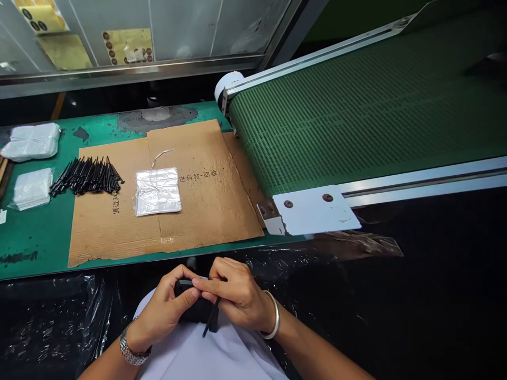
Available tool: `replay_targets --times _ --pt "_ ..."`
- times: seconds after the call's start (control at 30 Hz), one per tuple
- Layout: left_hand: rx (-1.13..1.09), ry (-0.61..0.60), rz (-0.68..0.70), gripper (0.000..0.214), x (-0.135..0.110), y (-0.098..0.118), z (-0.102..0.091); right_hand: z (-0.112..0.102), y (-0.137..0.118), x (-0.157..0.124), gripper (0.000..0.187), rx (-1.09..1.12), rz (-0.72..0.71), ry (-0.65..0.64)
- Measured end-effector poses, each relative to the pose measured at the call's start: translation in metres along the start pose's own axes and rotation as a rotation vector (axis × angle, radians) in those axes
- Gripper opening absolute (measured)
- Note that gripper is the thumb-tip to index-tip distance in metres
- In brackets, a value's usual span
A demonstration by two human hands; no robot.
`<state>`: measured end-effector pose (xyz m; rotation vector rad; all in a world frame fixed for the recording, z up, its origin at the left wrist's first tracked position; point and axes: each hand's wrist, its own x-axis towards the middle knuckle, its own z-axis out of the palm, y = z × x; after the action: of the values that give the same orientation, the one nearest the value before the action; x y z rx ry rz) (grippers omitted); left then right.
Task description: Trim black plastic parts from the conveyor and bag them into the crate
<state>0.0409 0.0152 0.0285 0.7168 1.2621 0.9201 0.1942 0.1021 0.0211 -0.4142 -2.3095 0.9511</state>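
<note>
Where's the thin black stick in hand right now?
In the head view, the thin black stick is low, just left of the picture's centre. It slants down from the right hand, its lower tip in front of the pale clothing.

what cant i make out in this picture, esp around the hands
All in the head view:
- Thin black stick: upper end covered by the right hand.
- Dark piece: full shape hidden by the left hand and right hand.
- Black pins: overlap, so uncountable.
- Vertical print: partly covered by the pins.
- Green conveyor belt: far end lost in shadow and the right edge.
</note>
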Motion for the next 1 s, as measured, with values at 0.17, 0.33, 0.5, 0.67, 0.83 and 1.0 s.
replay_targets --times 0.17,0.33,0.5,0.67,0.83,1.0 --pt "-0.012 -0.007 -0.016 0.014 -0.003 -0.005 0.004 -0.008 0.000 0.000 0.019 -0.071 -0.103 -0.063" --pt "-0.052 -0.019 -0.070 0.018 -0.005 -0.007 0.006 -0.012 0.000 -0.007 0.018 -0.039 -0.107 -0.071" --pt "0.010 -0.014 -0.005 0.015 -0.005 -0.003 0.010 -0.009 -0.005 -0.004 0.021 -0.114 -0.134 -0.117" --pt "-0.135 -0.048 -0.123 0.021 -0.008 -0.007 0.008 -0.022 -0.001 -0.015 0.031 -0.028 -0.030 -0.111" --pt "-0.166 -0.075 -0.127 0.025 -0.009 -0.006 0.003 -0.029 0.000 -0.018 0.036 0.131 0.129 0.023" --pt "-0.129 -0.101 -0.071 0.029 -0.008 -0.003 0.006 -0.019 -0.006 -0.008 0.046 0.136 0.147 -0.077"
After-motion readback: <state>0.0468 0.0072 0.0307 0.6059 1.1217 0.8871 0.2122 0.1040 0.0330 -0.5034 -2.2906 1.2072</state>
